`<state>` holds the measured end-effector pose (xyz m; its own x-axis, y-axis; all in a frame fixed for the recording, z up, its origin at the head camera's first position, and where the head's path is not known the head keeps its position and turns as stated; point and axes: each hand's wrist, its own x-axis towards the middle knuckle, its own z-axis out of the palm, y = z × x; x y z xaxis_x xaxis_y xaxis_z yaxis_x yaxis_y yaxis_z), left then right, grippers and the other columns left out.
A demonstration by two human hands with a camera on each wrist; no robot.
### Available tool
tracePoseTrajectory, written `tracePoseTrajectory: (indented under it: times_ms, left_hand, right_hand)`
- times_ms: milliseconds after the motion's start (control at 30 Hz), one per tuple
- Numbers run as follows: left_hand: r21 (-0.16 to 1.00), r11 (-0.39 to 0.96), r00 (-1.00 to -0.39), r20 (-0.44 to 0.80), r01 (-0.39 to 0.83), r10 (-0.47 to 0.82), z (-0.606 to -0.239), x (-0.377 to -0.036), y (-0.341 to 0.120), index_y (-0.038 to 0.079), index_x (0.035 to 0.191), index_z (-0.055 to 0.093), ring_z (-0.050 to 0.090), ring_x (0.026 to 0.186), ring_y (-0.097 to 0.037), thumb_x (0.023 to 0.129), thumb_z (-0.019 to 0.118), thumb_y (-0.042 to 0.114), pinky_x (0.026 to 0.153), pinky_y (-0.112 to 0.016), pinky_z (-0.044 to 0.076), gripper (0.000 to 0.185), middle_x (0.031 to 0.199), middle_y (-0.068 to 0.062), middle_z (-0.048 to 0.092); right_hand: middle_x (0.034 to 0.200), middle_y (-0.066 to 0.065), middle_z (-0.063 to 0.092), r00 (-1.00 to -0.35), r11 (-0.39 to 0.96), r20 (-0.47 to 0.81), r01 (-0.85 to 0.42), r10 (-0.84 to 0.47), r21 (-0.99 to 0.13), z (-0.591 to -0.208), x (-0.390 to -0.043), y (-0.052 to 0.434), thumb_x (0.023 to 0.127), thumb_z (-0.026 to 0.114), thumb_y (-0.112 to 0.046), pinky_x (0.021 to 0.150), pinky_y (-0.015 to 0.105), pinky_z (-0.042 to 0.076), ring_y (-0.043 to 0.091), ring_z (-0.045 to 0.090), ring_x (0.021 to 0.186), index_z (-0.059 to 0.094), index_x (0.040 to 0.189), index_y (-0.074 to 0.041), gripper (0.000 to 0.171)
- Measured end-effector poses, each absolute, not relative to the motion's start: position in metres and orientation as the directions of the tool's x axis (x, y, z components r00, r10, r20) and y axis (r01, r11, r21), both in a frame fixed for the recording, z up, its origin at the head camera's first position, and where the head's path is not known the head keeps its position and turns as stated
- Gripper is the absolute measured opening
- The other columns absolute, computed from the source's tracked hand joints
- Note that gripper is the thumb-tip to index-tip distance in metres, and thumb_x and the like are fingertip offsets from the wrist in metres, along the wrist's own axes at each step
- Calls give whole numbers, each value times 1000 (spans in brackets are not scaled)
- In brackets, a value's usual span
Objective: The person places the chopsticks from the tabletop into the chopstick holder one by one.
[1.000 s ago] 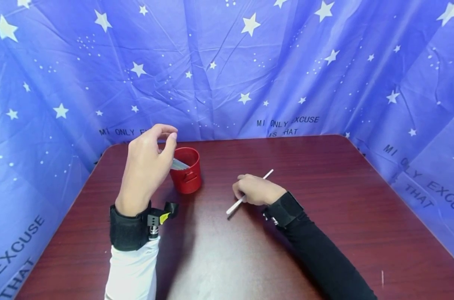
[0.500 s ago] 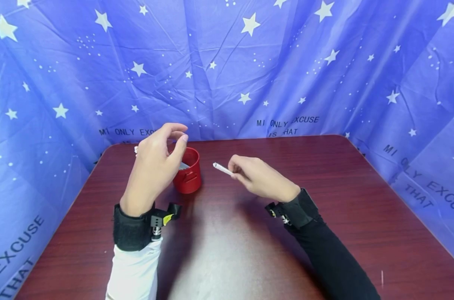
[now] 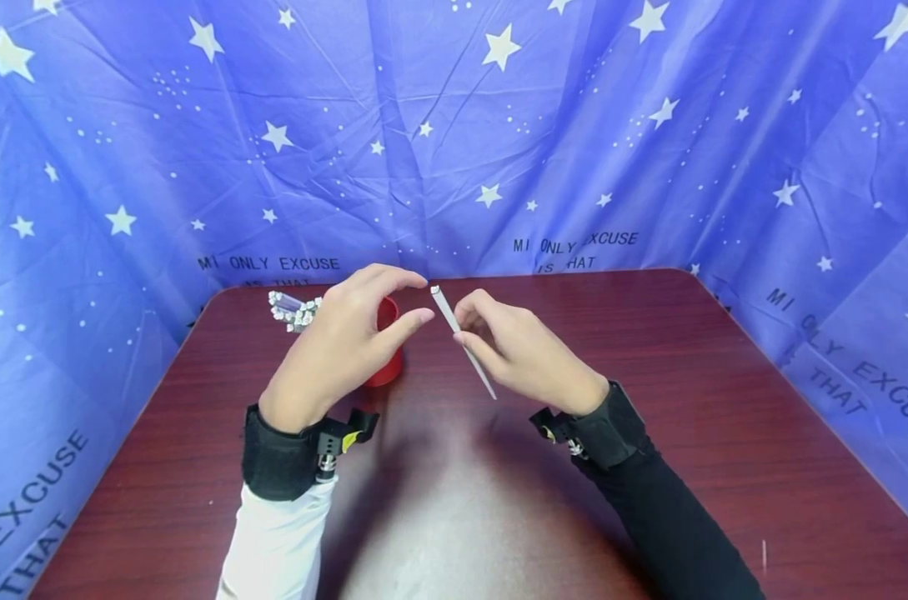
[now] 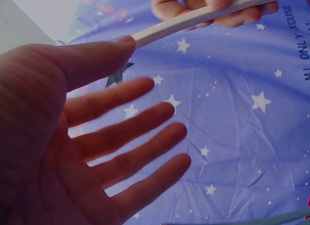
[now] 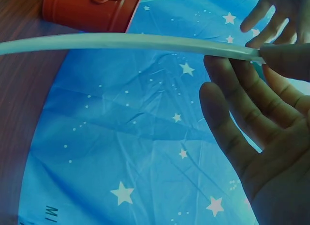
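Observation:
My right hand (image 3: pixel 521 346) pinches a slim, white wrapped stick, possibly a straw (image 3: pixel 464 343), between thumb and fingers. The stick slants in the air over the table, its upper end toward my left hand (image 3: pixel 348 333). That left hand is held in front of a red bucket (image 3: pixel 386 367), hiding much of it. Its fingers (image 4: pixel 140 133) are spread and straight in the left wrist view, and its thumb tip overlaps the stick's end there. Several white-ended sticks (image 3: pixel 294 312) lean out of the bucket, left of the left hand.
The dark red-brown wooden table (image 3: pixel 649 400) reaches back to a blue curtain (image 3: pixel 438 125) with white stars. A short, thin white piece (image 3: pixel 765 554) lies at the table's right front.
My right hand has lifted the stick off the table and turned it so one end points up and left. My left hand has moved right, across the bucket, its thumb and fingers spreading.

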<state>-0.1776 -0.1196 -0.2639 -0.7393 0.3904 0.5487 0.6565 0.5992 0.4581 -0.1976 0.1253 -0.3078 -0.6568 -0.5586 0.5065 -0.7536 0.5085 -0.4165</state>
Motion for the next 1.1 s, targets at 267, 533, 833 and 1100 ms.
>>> tracePoseTrajectory:
  times_ms: [267, 533, 833, 1100]
  left_hand:
    - [399, 512, -631, 640, 761, 438, -265, -176, -110, 6, 113, 77, 70, 109, -20, 100, 78, 16, 96, -40, 56, 16, 113, -6, 77]
    - [377, 504, -599, 688, 777, 410, -263, -175, -111, 5, 110, 77, 71, 103, -19, 101, 76, 11, 93, -40, 57, 11, 107, -6, 76]
    - [381, 522, -562, 789, 763, 247, -257, -173, -121, 2, 118, 77, 78, 98, -19, 102, 74, 9, 91, -32, 60, 17, 112, -8, 79]
    - [423, 535, -483, 875, 731, -32, -252, -174, -130, 2, 118, 79, 77, 100, -22, 105, 69, 8, 85, -10, 53, 18, 111, -11, 81]
  right_hand:
    - [101, 1, 72, -618, 481, 534, -786, -578, -389, -304, -192, 123, 107, 67, -12, 84, 34, 60, 10, 73, 94, 60, 115, -8, 12]
    - [102, -1, 74, -620, 464, 534, -784, -574, -412, -303, -192, 125, 105, 69, -12, 86, 34, 60, 9, 74, 95, 64, 115, -8, 11]
    - [103, -1, 74, -632, 489, 533, -774, -563, -402, -299, -193, 130, 104, 71, -12, 85, 33, 59, 9, 72, 94, 66, 116, -8, 13]
    - [108, 0, 76, -657, 520, 528, -752, -537, -406, -295, -195, 138, 105, 70, -13, 85, 35, 59, 10, 72, 97, 68, 117, -8, 13]
